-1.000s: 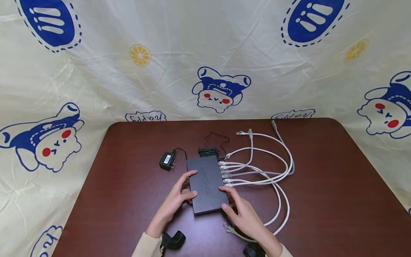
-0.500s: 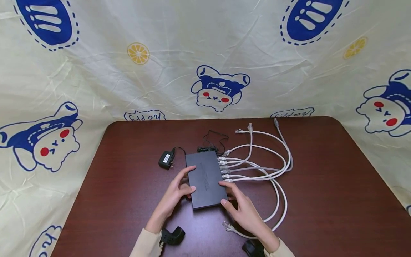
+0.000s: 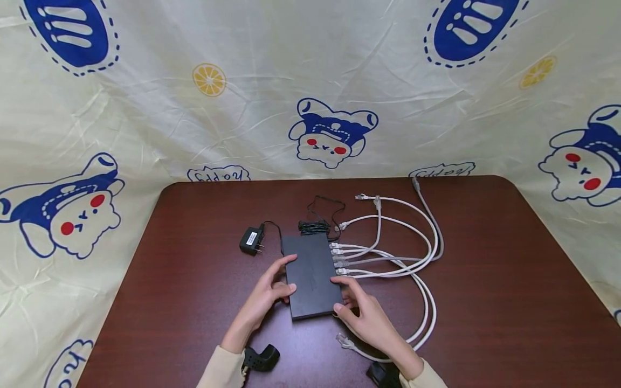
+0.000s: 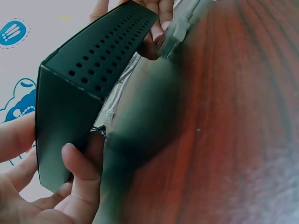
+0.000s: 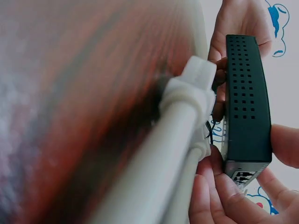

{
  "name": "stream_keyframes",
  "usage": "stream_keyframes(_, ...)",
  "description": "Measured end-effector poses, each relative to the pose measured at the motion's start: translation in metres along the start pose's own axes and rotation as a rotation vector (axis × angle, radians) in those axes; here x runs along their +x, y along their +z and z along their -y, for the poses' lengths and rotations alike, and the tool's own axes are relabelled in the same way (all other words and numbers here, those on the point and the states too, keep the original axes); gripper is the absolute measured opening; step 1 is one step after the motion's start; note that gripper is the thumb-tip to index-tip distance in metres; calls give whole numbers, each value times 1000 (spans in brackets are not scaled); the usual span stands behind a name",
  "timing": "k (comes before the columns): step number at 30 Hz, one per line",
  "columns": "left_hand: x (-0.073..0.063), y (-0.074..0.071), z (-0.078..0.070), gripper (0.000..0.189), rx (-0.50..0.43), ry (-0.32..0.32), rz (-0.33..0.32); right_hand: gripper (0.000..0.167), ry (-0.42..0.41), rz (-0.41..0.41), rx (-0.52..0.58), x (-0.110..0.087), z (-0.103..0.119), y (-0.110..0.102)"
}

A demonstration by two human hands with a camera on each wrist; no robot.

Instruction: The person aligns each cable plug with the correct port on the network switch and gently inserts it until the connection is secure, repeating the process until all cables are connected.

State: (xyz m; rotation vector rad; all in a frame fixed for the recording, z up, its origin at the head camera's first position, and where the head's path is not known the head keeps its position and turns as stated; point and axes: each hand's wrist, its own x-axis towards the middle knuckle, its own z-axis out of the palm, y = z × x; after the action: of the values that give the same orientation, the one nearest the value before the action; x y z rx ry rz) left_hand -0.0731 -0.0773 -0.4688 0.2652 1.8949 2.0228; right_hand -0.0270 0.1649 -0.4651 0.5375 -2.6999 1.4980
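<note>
A flat, dark grey network switch (image 3: 312, 280) is held by both hands in the head view. My left hand (image 3: 264, 296) grips its left long side, thumb and index finger showing near the top edge. On the opposite side my right hand (image 3: 367, 318) grips the near right corner. Several white and grey Ethernet cables (image 3: 388, 275) are plugged into the right side. In the left wrist view, the switch (image 4: 100, 56) shows its vented end, raised off the table with fingers under it. One port shows beside the right fingers in the right wrist view, near a white cable plug (image 5: 198, 72).
A black power adapter (image 3: 252, 241) lies to the left behind the switch, and a bundled black cord (image 3: 314, 228) lies behind it. Loose cable ends spread to the right, one clear plug (image 3: 345, 341) near my right hand. The brown table (image 3: 485, 302) meets a printed cloth (image 3: 252, 129) at the back.
The switch shifted slightly away half a second ago and has come back a little toward me since. The attached cables moved along with it. Both hands keep their hold.
</note>
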Motion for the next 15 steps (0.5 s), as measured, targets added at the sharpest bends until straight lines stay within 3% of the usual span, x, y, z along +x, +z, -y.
stream_keyframes(8,-2,1,5,60,9,-33,0,46,57,52,21,-2,1,0)
stream_keyframes(15,-3,3,3,60,71,-36,-12,46,79,91,79,-3,3,0)
